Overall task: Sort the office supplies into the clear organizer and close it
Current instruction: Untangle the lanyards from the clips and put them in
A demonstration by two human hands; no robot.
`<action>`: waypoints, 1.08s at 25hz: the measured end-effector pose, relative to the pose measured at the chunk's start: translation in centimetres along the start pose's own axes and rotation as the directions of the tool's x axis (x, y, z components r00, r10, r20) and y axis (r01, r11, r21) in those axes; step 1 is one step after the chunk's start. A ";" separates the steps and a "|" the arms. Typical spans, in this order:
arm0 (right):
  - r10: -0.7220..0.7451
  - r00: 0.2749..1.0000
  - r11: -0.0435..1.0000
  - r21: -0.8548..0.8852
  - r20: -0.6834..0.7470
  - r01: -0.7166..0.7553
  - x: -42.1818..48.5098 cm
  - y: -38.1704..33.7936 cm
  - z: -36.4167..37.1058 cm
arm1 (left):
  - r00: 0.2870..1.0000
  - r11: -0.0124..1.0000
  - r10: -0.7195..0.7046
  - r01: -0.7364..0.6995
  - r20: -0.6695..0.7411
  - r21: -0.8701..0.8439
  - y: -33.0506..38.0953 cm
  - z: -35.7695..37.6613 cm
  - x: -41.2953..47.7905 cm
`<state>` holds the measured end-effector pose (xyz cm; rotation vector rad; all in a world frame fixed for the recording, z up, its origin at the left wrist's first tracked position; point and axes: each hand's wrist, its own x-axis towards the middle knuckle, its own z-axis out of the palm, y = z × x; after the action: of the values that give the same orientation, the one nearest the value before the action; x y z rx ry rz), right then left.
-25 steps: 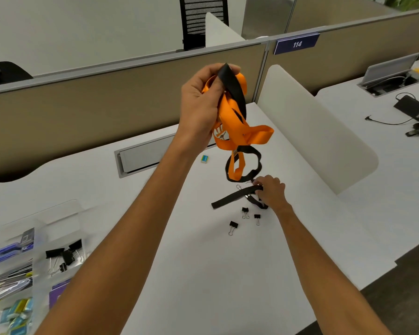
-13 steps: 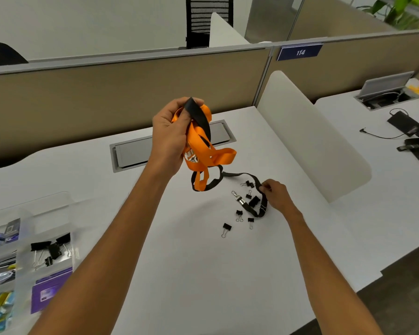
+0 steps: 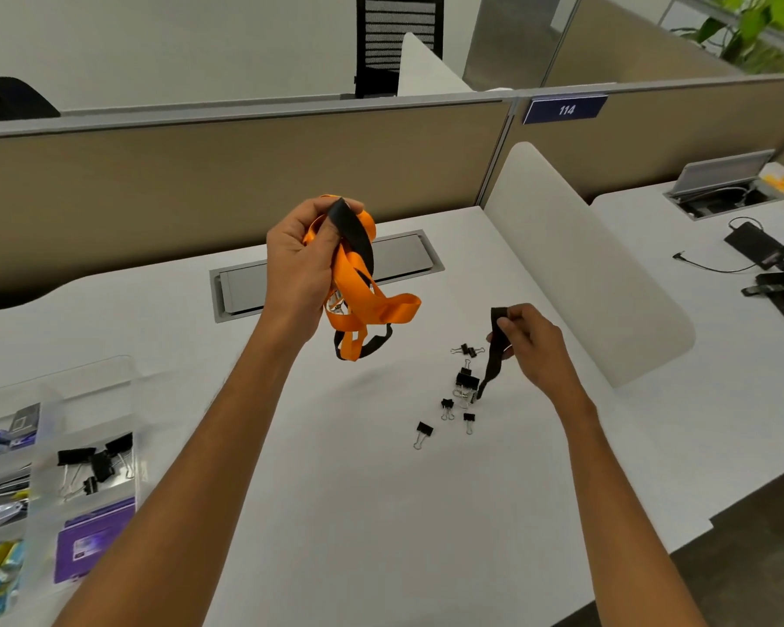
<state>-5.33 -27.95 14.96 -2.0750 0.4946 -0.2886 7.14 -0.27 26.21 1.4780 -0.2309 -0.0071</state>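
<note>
The left hand (image 3: pixel 302 269) grips a bunched orange lanyard (image 3: pixel 358 287) above the white desk (image 3: pixel 336 513). The right hand (image 3: pixel 532 346) pinches a black strap (image 3: pixel 494 350) — its lower end hangs among loose binder clips (image 3: pixel 467 382).

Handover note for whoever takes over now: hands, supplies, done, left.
Left hand grips the orange lanyard bundle, held above the desk.
Right hand pinches a black strap; its lower end hangs by loose binder clips on the desk.
Clear organizer, far left, lid not shut, holds sorted clips and a purple card.
Left: stow lanyards and loose clips, close lid.
</note>
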 end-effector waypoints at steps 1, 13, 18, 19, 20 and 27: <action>-0.026 1.000 0.999 0.032 0.001 0.026 -0.1 -0.9 -0.2 | 1.000 1.000 0.008 -0.008 0.000 0.012 0.2 -0.1 -0.1; -0.097 0.968 0.790 0.609 0.231 -0.066 0.5 -12.2 5.8 | 0.988 0.999 -0.002 0.008 0.157 -0.043 3.2 1.4 -1.0; -0.079 0.849 0.690 0.644 0.522 -0.331 -1.3 -16.2 9.1 | 0.993 0.995 -0.003 0.015 0.118 -0.099 5.3 1.4 -0.3; -0.091 0.786 0.669 0.622 0.612 -0.407 -1.2 -16.9 9.8 | 0.997 0.996 0.003 0.005 0.082 -0.087 5.2 1.0 0.2; -0.099 0.721 0.670 0.582 0.686 -0.462 -1.1 -17.3 10.3 | 0.999 0.997 0.004 -0.001 0.047 -0.076 4.9 0.6 0.6; -0.111 0.654 0.447 0.625 0.748 -0.640 -2.3 -18.1 12.0 | 0.980 0.997 -0.075 0.077 -0.184 0.003 1.7 -3.2 0.6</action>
<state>1.49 -9.33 24.13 -0.8760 0.1322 0.4433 8.02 2.97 27.72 1.4872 -0.0247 0.0685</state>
